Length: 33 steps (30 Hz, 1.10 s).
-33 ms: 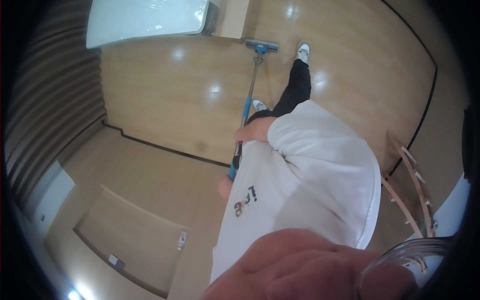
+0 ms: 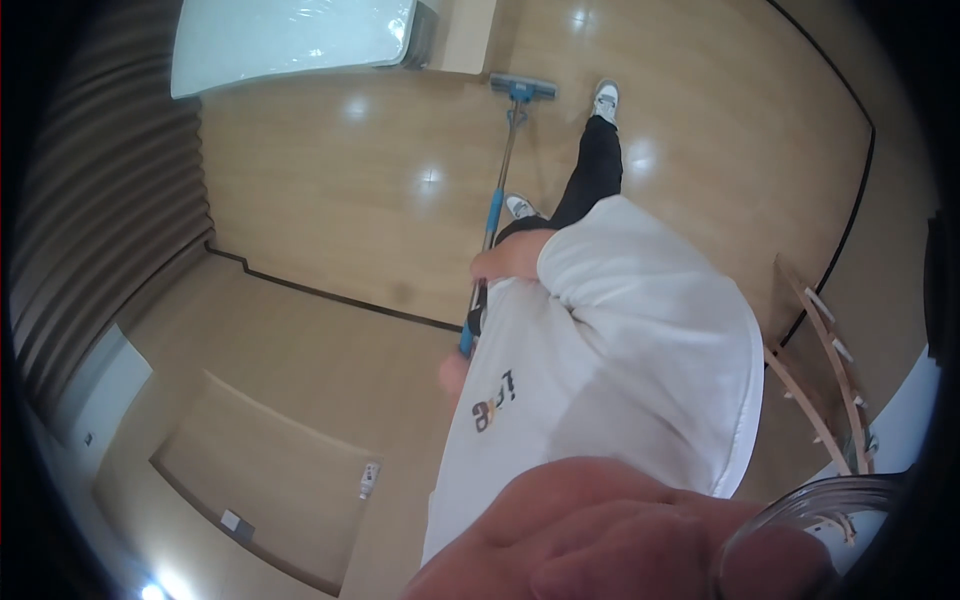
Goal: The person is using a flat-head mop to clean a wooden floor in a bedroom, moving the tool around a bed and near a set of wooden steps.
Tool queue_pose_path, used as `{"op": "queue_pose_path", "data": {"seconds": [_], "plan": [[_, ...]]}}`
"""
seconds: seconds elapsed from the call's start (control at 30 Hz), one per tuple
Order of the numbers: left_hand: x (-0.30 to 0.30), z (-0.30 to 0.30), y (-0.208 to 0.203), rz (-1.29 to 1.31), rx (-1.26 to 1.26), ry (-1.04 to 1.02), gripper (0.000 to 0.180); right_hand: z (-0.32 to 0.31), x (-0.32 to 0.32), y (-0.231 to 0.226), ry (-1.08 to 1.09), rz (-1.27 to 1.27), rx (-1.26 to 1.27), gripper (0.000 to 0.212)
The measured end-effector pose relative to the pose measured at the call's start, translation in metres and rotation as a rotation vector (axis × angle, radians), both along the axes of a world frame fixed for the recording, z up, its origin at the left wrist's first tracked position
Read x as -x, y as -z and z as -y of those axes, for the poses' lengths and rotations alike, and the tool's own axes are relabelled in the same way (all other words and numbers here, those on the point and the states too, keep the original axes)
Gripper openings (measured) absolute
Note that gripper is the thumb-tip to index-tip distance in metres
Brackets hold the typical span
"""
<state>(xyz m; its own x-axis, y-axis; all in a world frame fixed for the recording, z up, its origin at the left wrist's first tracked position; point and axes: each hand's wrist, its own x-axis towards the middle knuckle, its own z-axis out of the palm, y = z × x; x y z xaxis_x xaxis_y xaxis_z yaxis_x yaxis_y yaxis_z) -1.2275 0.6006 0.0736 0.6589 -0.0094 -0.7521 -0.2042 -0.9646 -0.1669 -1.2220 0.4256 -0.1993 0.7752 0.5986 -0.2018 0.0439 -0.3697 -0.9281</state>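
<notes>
A long-handled mop runs from my body to the floor, its pole metal with blue grips. The wide grey-and-blue mop head rests on the floor, close to the corner of a bed base. My right hand is closed around the pole below its upper grip. Higher up, beside my white shirt, my left hand is closed at the blue top end of the handle, its fingers partly hidden. My feet in white shoes stand to the right of the pole, one well ahead of the other.
A plastic-covered mattress lies on a light wooden base at the far left. Brown pleated curtains hang on the left. A wooden rack with pegs stands at the right. Dark skirting edges the wood-look floor.
</notes>
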Motion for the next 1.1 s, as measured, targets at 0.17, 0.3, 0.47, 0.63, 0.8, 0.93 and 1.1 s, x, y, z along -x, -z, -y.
{"op": "queue_pose_path", "data": {"seconds": [0.17,0.3,0.47,0.63,0.8,0.93,1.1], "plan": [[-0.005,0.054,0.021,0.017,-0.003,0.070,0.036,0.023,0.001,0.027,0.169,-0.070,0.314,0.003],[-0.008,0.146,0.059,0.020,0.079,0.034,0.040,0.123,-0.023,0.042,0.116,-0.216,0.601,0.007],[-0.058,0.313,0.096,0.121,0.306,0.059,0.042,0.295,-0.076,0.146,0.782,-0.482,0.053,0.004],[-0.130,0.438,0.123,-0.110,0.568,-0.037,0.035,0.452,-0.127,0.133,0.802,-0.406,0.373,0.014],[-0.092,0.454,0.113,-0.691,0.778,-0.556,0.031,0.479,-0.096,0.064,1.489,-0.836,-0.189,0.020],[-0.026,0.327,0.136,-0.619,0.574,-0.501,0.033,0.365,-0.022,0.072,1.265,-0.778,-0.139,0.015],[0.010,0.041,0.125,-0.327,0.490,-0.129,0.050,0.090,0.046,0.057,0.485,-0.289,-0.150,0.011]]}}
